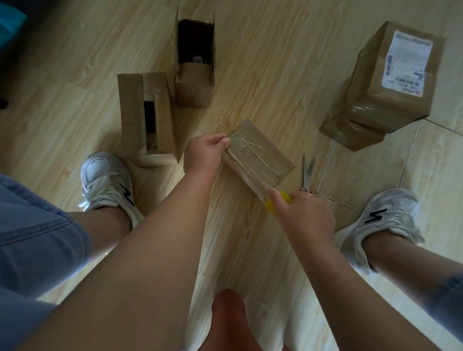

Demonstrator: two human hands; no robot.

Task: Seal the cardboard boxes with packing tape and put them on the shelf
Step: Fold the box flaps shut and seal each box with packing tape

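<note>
A small brown cardboard box (264, 155) lies on the wooden floor between my feet, with clear tape stretched across its top. My left hand (206, 153) pinches the tape end against the box's far left corner. My right hand (306, 216) grips a yellow tape roll (279, 202) at the box's near end, the tape running from it over the box. The roll is mostly hidden by my fingers.
Two open cardboard boxes (144, 115) (195, 64) stand to the left. A taped parcel with a white label (387, 84) sits on another box at the right. Scissors (307, 172) lie just right of the box. My shoes (106, 184) (385, 220) flank the work area.
</note>
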